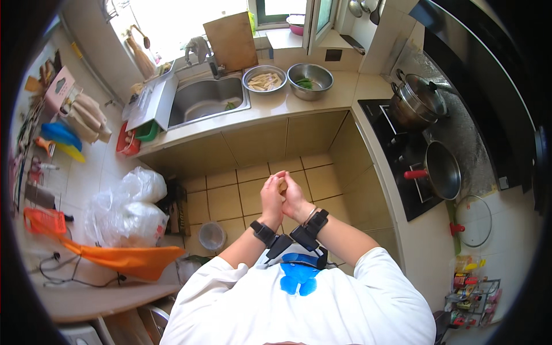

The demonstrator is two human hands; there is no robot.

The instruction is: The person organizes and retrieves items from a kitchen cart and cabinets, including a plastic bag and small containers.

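The person stands in a small kitchen with both hands raised together in front of the chest, over the tiled floor [230, 198]. The left hand [271, 198] and the right hand [296, 198] press against each other, fingers curled in, and between the fingertips a small brownish thing [283, 185] shows; it is too small to tell what it is or which hand grips it. Each wrist wears a black strap.

At twelve o'clock from the hands, across the counter [299, 103], sit two metal bowls side by side: the left bowl [264, 79] holds pale strips, the right bowl [310, 80] something green. At eleven o'clock lies the steel sink [207, 98], with a wooden cutting board [232, 41] leaning behind it. At two o'clock a lidded steel pot [417, 103] stands on the black hob, and at three o'clock a frying pan [441, 171] with a red handle, a glass lid [474, 221] lying just below it. At nine o'clock clear plastic bags [129, 207] are heaped on the floor.
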